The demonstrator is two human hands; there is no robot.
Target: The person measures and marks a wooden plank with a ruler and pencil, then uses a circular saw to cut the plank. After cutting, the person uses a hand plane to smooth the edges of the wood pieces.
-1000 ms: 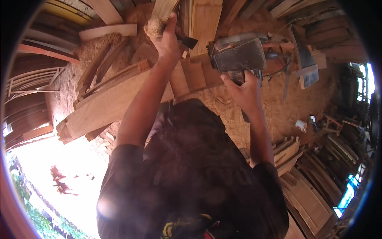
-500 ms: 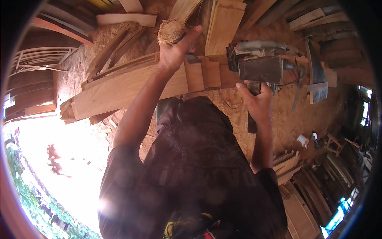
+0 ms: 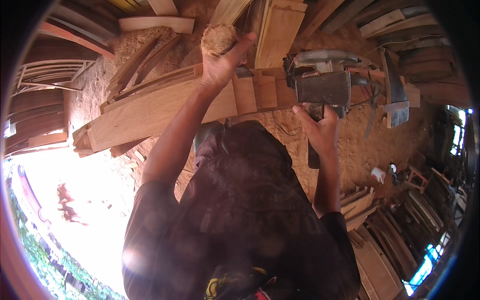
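Observation:
My left hand (image 3: pixel 223 64) is raised over the boards at upper centre, its fingers wrapped round a round wooden piece (image 3: pixel 218 40) with a rough, frayed end facing me. How far the piece extends behind the hand is hidden. On the right, my right hand (image 3: pixel 324 131) grips a dark tool with a broad, block-like head (image 3: pixel 322 90). Its dark handle (image 3: pixel 313 156) runs down past my palm. Beneath my left forearm lies a long pale wooden board (image 3: pixel 160 117), with shorter wood pieces (image 3: pixel 245 94) at its right end.
Beyond the dark tool sits a grey machine (image 3: pixel 325 57) with a cable. Planks (image 3: pixel 280 32) lie ahead, and curved timbers (image 3: pixel 55 102) are stacked at left. A white container (image 3: pixel 378 175) stands on the brown, dusty floor at right, above more stacked boards (image 3: pixel 357 205).
The dark tool has tilted slightly and moved a little left in view. My left hand and the frayed piece have shifted slightly right. Both grips stay the same.

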